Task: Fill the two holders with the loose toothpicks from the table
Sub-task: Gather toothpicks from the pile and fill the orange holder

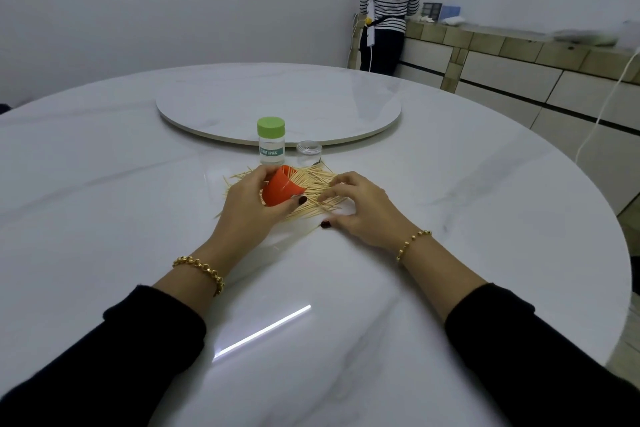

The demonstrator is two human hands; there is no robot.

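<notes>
Step in hand: load the orange holder (pixel 280 189). Keep its mouth tilted toward 3 o'clock, low over the loose toothpicks (pixel 322 184). Align a small bundle parallel before feeding it in, since crossed sticks are likely to jam at the rim. The left hand (pixel 249 204) has its grip closed round the holder, and sticks show in the mouth. The right hand (pixel 360 204), at 3 o'clock of the holder, has a half-open grip. Its curled fingertips rest on the pile and the thumb lies apart on the worktop (pixel 104 201), with no stick seen pinched. The green-capped holder (pixel 271 142) stands at 12 o'clock.
</notes>
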